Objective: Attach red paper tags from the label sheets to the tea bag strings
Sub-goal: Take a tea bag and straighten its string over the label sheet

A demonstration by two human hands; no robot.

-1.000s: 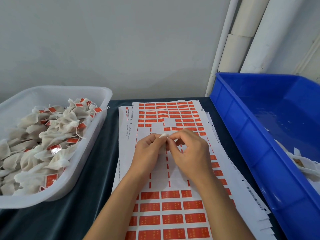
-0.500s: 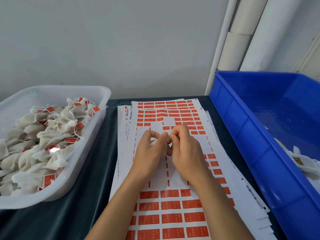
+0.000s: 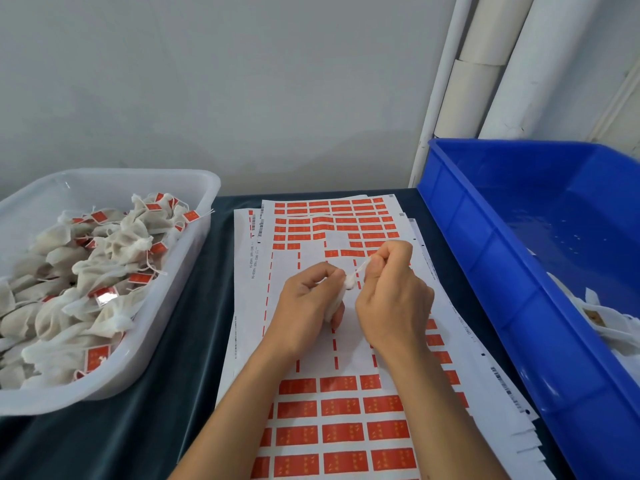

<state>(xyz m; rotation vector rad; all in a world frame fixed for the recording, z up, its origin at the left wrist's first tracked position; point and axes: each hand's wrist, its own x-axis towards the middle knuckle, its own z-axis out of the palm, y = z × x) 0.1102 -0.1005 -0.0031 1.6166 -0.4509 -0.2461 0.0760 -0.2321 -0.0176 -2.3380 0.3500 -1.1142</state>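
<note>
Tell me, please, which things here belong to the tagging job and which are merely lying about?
Job:
- white tea bag held in left hand
- its white string pinched by right hand
- red-tagged paper label sheets
- translucent plastic tub of tagged bags
- blue plastic crate

Lying about:
- white wall pipes
- dark tablecloth

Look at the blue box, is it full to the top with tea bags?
No, the blue box is mostly bare inside, with only a few white bags low at its right side.
</note>
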